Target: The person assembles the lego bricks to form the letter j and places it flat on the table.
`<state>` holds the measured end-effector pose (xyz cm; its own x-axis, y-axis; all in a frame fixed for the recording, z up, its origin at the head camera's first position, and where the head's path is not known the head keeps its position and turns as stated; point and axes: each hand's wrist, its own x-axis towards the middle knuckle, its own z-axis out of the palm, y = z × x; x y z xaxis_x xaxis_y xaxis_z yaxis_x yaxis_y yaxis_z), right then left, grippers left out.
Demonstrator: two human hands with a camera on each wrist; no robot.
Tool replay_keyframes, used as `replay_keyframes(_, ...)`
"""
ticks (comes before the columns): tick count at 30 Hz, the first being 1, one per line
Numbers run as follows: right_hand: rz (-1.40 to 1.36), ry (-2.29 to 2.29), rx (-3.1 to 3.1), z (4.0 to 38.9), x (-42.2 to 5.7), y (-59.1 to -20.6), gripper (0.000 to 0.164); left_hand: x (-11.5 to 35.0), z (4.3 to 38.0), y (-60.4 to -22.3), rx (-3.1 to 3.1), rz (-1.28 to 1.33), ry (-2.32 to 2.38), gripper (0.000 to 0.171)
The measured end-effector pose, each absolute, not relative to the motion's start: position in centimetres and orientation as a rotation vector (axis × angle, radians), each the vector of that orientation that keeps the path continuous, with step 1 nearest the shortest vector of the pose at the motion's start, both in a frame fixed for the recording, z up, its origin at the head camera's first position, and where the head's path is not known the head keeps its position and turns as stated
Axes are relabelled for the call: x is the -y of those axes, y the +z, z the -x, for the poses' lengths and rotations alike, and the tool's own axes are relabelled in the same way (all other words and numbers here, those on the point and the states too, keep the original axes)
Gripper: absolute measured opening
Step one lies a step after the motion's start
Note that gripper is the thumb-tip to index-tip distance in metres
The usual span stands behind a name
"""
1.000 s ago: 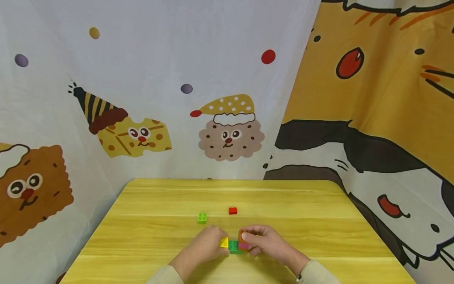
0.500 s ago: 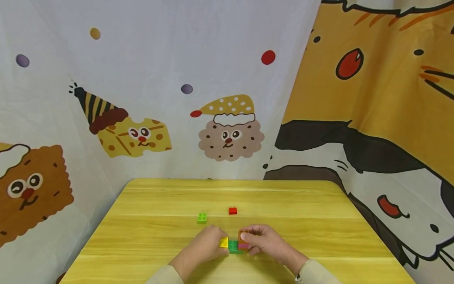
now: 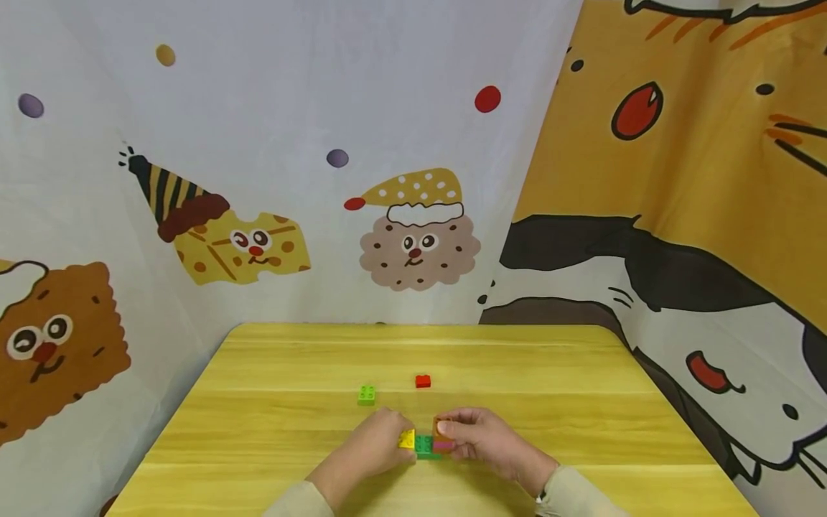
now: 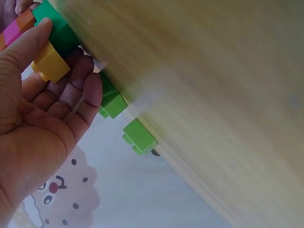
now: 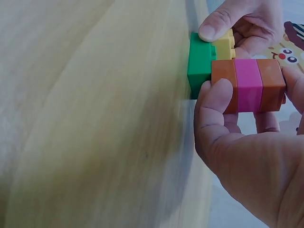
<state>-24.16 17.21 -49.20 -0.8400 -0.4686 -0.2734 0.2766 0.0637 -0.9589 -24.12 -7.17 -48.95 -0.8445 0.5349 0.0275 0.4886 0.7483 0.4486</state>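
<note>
A long green toy building brick (image 3: 423,446) stands low on the table. On its left end sits a yellow brick (image 4: 51,62). My left hand (image 3: 371,449) grips the green brick at that end, thumb on its near side and fingers curled behind. At the other end rises a stack of orange-brown and pink bricks (image 5: 249,86), pink in the middle. My right hand (image 3: 487,441) holds this stack between thumb and fingers. In the right wrist view, the stack's bottom brick meets the green brick's studded side; whether it is fully seated I cannot tell.
Beyond my hands, a light green brick (image 3: 366,396) and a small red brick (image 3: 423,381) lie on the wooden table (image 3: 258,416). The left wrist view shows another green brick (image 4: 112,99) partly behind my left fingers. A printed curtain (image 3: 291,143) hangs behind the table.
</note>
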Motion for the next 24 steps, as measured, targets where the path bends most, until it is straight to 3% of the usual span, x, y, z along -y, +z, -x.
replay_keyframes(24, 0.208, -1.805, -1.8, 24.48, -17.59, -50.02, 0.06, 7.18, 24.31, -49.07, -2.847, -0.855, 0.668, 0.04)
